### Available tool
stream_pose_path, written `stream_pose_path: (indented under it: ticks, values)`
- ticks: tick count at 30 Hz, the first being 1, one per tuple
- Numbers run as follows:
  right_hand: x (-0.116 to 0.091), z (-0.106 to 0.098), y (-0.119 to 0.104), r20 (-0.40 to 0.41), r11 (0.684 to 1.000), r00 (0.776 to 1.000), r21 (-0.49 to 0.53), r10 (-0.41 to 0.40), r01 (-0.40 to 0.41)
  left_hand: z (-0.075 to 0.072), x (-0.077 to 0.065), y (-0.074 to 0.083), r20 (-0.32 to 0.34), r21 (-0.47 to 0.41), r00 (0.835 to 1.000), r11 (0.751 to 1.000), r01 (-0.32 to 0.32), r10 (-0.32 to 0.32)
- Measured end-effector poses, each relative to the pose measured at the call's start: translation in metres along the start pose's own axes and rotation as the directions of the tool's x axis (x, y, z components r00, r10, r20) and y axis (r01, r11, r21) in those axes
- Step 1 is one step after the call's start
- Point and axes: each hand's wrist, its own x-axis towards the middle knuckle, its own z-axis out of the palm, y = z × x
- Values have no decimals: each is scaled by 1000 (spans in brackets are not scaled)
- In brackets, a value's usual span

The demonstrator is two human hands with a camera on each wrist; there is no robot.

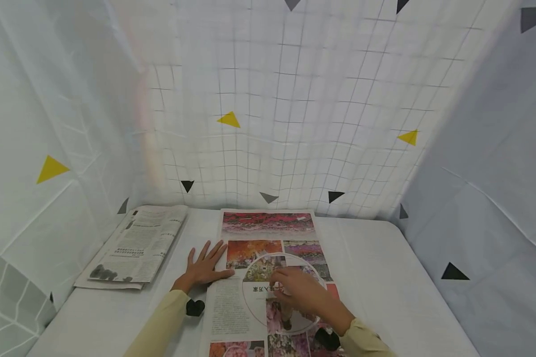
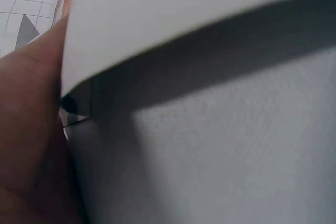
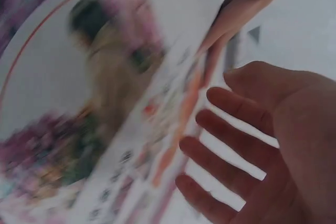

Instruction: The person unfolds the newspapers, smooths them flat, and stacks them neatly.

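Observation:
A newspaper page [image 1: 230, 310] with colourful flower photos and blocks of print lies on the white table in the head view. My left hand [image 1: 205, 267] rests with fingers spread at its left edge, the thumb over the paper. Over the page's middle is my right hand [image 1: 305, 295], its fingers bent loosely above a large printed circle. In the right wrist view the right hand [image 3: 278, 135] shows separated, relaxed fingers with nothing between them, beside the blurred newspaper [image 3: 47, 66]. A raised paper edge [image 2: 157, 19] stands next to the left hand [image 2: 29, 124] in the left wrist view.
A folded newspaper stack [image 1: 138, 248] lies at the table's left side. White table surface [image 1: 375, 282] extends to the right of the page. White curtains [image 1: 317, 124] with grid lines and triangles enclose the table at the back and both sides.

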Motion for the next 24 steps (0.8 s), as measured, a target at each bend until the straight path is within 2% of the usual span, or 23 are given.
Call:
stream_pose_path:
  ticks: [5, 10, 12, 15, 19, 24]
  values:
    - [-6, 18, 32, 35, 995, 994, -10, 100, -99, 3, 1, -2, -17, -25, 1000, 999, -22, 22]
    - [-13, 29, 55, 127, 973, 974, 116, 187, -202, -2, -2, 3, -8, -23, 1000, 1000, -12, 11]
    - [-16, 32, 61, 141, 959, 968, 168, 207, -230, -3, -2, 5, 0, -22, 1000, 1000, -8, 8]
    - [-20, 39, 72, 102, 950, 969, 196, 226, -242, -1, -2, 3, -14, -37, 1000, 999, -27, 26]
    - [-25, 46, 83, 9, 952, 970, 189, 242, -239, 0, -2, 1, -18, -51, 999, 998, -39, 38]
    - [-28, 50, 97, -47, 946, 955, 159, 293, -283, -1, -1, 1, -9, -53, 999, 998, -31, 31]
